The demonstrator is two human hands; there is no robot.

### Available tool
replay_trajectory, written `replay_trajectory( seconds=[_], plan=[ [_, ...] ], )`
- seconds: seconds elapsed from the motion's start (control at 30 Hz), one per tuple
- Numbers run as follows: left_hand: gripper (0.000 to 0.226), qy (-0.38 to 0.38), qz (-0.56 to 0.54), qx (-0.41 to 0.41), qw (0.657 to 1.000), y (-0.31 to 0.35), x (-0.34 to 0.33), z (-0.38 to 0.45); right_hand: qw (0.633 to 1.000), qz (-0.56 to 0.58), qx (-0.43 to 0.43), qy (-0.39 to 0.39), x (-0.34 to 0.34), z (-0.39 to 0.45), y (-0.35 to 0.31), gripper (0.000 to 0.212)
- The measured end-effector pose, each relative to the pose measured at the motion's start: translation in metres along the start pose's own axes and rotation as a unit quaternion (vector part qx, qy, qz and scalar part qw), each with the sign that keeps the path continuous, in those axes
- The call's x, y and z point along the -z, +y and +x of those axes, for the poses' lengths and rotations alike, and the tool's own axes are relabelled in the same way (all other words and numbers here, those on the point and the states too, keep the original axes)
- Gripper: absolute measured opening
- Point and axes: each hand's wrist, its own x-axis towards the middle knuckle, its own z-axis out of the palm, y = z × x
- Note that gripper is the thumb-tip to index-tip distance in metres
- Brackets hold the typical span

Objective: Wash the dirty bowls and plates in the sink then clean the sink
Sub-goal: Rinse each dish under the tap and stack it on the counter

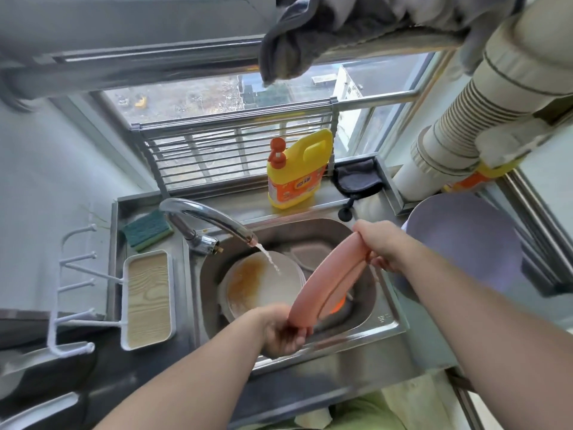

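Items, left to right, as they stand before you.

White hook rack [73,293] on the left wall. Wood-grain tray [148,301] on the counter beside the basin. Green sponge [146,230] behind that tray, untouched. Tap [210,223] running, its stream falling onto the stained plate [259,282], which lies flat in the sink [366,328] with a brown smear across its face; at least one more dish shows behind it, so by my reading most of the washing is yet to do, and the sink itself is uncleaned.

Your left hand [283,332]: fingers curled round the near lower edge of the pink plate [328,279]. Pink plate: held edge-on and tilted above the basin, right of the stream, not under it; smooth, salmon-coloured, with an orange patch showing at its lower side. Whether it is clean I cannot tell.

Your right hand [379,245]: gripping the plate's far upper edge.

Yellow detergent bottle [297,170] on the ledge behind. Dark cloth [356,178] beside it. Lilac bowl [462,240] off to the right of the sink, apparently set aside.
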Motion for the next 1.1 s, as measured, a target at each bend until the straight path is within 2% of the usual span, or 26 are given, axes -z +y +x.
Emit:
replay_trajectory(
  seconds=[0.13,0.2,0.3,0.33,0.4,0.47,0.5,0.57,0.63,0.73,0.8,0.87,0.93,1.03,1.1],
  plan=[
    [0.027,-0.101,0.081,0.048,0.99,0.001,-0.027,0.0,0.989,-0.133,0.062,0.007,0.002,-0.013,-0.034,0.027],
    [0.026,-0.107,0.085,0.036,0.99,0.005,-0.042,0.0,0.974,-0.203,0.099,0.025,0.007,-0.027,-0.05,0.031],
    [0.027,-0.084,0.037,-0.004,0.996,0.011,-0.06,0.001,0.927,-0.336,0.144,0.081,0.011,-0.051,-0.071,0.046],
    [0.029,-0.096,-0.021,-0.012,0.995,0.015,-0.067,0.001,0.918,-0.351,0.159,0.092,0.011,-0.058,-0.076,0.049],
    [0.039,-0.079,-0.069,-0.083,0.991,0.024,-0.081,-0.008,0.91,-0.344,0.211,0.096,0.012,-0.075,-0.081,0.048],
    [0.04,-0.039,-0.142,-0.105,0.983,0.039,-0.092,-0.012,0.901,-0.327,0.27,0.09,0.02,-0.093,-0.078,0.037],
    [0.033,-0.008,-0.14,-0.14,0.98,0.043,-0.096,-0.008,0.896,-0.323,0.293,0.088,0.026,-0.101,-0.073,0.034],
    [0.024,0.054,-0.069,-0.233,0.969,0.047,-0.101,0.0,0.885,-0.322,0.321,0.096,0.045,-0.114,-0.053,0.044],
    [0.031,0.145,-0.07,-0.305,0.939,0.049,-0.102,-0.012,0.892,-0.303,0.321,0.101,0.071,-0.116,-0.024,0.059],
    [0.028,0.268,-0.143,-0.434,0.848,0.054,-0.097,-0.038,0.935,-0.204,0.279,0.077,0.111,-0.104,0.022,0.068],
    [0.03,0.259,-0.163,-0.498,0.811,0.058,-0.097,-0.063,0.946,-0.162,0.269,0.079,0.125,-0.094,0.041,0.061],
    [0.03,0.228,-0.155,-0.542,0.794,0.06,-0.099,-0.087,0.949,-0.121,0.275,0.099,0.131,-0.086,0.048,0.048],
    [0.034,0.231,-0.12,-0.581,0.771,0.06,-0.095,-0.111,0.947,-0.086,0.288,0.112,0.133,-0.079,0.043,0.041],
    [0.03,0.252,-0.104,-0.634,0.724,0.059,-0.088,-0.151,0.93,-0.051,0.333,0.144,0.131,-0.071,0.026,0.02],
    [0.028,0.286,-0.104,-0.665,0.682,0.055,-0.084,-0.175,0.905,-0.021,0.382,0.183,0.124,-0.071,0.016,0.023]
  ],
)
